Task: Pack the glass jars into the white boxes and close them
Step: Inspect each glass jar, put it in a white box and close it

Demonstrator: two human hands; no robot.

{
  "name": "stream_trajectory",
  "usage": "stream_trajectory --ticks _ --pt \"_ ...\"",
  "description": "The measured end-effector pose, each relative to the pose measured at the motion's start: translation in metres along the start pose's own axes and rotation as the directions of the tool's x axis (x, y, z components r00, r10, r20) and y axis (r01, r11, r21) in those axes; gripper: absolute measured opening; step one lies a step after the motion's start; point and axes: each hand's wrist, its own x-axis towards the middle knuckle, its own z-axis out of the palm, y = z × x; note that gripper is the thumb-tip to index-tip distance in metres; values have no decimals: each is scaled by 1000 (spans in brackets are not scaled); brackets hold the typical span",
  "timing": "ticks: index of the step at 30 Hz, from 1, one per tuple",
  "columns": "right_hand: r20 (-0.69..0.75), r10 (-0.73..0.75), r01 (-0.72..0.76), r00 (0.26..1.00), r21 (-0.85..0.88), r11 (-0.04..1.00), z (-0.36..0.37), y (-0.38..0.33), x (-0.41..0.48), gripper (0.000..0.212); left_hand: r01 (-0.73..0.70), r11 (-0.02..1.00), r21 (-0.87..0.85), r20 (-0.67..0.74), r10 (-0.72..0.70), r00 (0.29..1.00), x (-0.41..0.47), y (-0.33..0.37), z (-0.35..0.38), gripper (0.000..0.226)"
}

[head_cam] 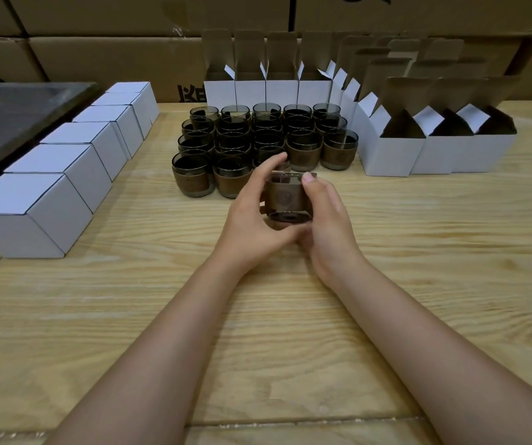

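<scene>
My left hand (251,220) and right hand (325,220) grip one glass jar (288,197), apparently lifted; jar cluster (258,139) just behind, open boxes (434,152) right.

Brown cartons (97,59) stacked behind the wooden table (418,284) — a dark glossy panel (17,114) at its left edge.

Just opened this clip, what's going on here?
A person is packing jars at a wooden table. Their left grip and right grip together hold one glass jar, tilted with its base toward the camera, just in front of the cluster of unpacked jars. A row of closed white boxes lies on the left; open white boxes stand behind and right of the jars.
</scene>
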Motion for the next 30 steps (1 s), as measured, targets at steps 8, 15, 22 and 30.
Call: stream_trajectory --ticks 8,15,22,30 --pt "119 -24 13 993 100 995 -5 0 4 26 144 977 -158 7 -145 989 1 0 1 84" --pt "176 -30 -15 984 251 968 -8 -1 7 49 73 984 -161 -9 -75 997 2 -3 1 76" --pt "183 -25 -29 983 286 958 -10 -1 9 60 21 998 -63 -27 -23 999 2 -4 1 81" --pt "276 -98 48 956 183 982 -11 4 7 50 -61 978 199 -68 76 995 -1 -2 5 73"
